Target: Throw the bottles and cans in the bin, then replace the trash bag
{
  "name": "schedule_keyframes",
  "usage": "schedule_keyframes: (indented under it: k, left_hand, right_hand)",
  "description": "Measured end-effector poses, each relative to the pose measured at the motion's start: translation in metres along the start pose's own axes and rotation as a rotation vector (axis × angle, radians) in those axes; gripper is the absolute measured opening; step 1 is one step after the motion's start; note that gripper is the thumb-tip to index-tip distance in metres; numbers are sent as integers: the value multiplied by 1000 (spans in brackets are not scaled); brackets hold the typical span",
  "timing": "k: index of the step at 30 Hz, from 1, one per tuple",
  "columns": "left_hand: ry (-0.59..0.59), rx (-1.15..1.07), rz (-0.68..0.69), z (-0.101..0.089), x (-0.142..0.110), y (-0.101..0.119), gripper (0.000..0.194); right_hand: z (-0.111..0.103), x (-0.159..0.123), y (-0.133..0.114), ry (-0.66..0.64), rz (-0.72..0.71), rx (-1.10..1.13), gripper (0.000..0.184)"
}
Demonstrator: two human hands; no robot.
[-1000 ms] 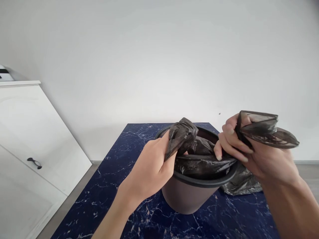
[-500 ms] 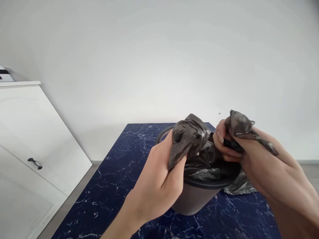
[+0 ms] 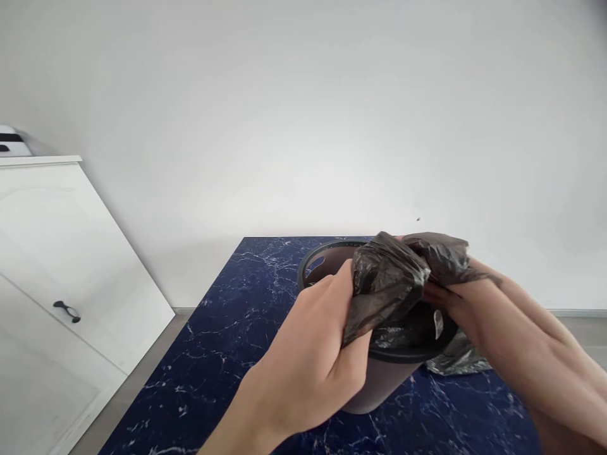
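A round brown bin [image 3: 379,385] with a dark rim stands on a dark blue marbled surface [image 3: 227,354]. A thin black plastic bag [image 3: 386,284] lines the bin and bunches above its opening. My left hand [image 3: 317,354] is closed on one bunched end of the bag. My right hand [image 3: 484,316] is closed on the other end, right beside the left. The two bunches meet over the bin's right half. More bag plastic hangs outside the bin at the right.
A white cabinet [image 3: 52,265] with a dark handle [image 3: 66,309] leans into view at the left. A plain white wall [image 3: 303,114] rises behind the blue surface. Grey floor [image 3: 137,373] shows between the cabinet and the surface.
Both hands have drawn together, bringing the two bunched bag ends from apart to touching over the bin. The bin's left inner wall has come into view.
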State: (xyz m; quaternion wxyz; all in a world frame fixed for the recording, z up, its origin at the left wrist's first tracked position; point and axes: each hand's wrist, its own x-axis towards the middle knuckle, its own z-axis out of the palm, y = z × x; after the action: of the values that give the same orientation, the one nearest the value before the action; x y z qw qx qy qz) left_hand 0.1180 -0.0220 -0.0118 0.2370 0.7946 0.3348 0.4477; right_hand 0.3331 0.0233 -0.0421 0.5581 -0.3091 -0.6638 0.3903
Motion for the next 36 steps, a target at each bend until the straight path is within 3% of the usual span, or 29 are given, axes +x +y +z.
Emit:
schedule_keyframes:
  k: [3, 6, 10, 11, 15, 16, 20, 23, 26, 30, 33, 36]
  left_hand:
    - [70, -55, -53, 0, 1, 7, 15]
    - [161, -115, -122, 5, 0, 14, 4]
    - [217, -157, -142, 14, 1, 17, 43]
    - [223, -146, -145, 14, 1, 17, 41]
    - [248, -66, -122, 10, 3, 11, 5]
    - [266, -53, -106, 8, 3, 10, 3]
    - [351, -40, -103, 6, 3, 4, 5]
    - [378, -56, -118, 9, 4, 3, 4]
    - [359, -75, -103, 10, 4, 4, 3]
    - [331, -42, -83, 8, 4, 5, 17]
    - [256, 31, -8, 7, 2, 8, 16]
    - [188, 215, 161, 8, -4, 12, 18]
  right_hand:
    - [5, 0, -13, -70, 20, -149, 30]
    - [11, 2, -26, -123, -71, -314, 25]
    - [18, -1, -34, -199, -181, -469, 20]
    - [19, -3, -34, -222, -199, -490, 21]
    - [18, -4, -32, -313, -185, -504, 16]
    - [16, -3, -32, -322, -166, -495, 18]
    - [-2, 1, -30, -355, -111, -445, 56]
    - [-12, 2, -30, -434, -50, -349, 61]
    - [-8, 4, -31, -375, 43, -238, 55]
    - [3, 8, -30, -223, 91, -218, 29]
    - [10, 7, -30, -136, 40, -274, 33]
    - [16, 2, -34, -25, 41, -321, 35]
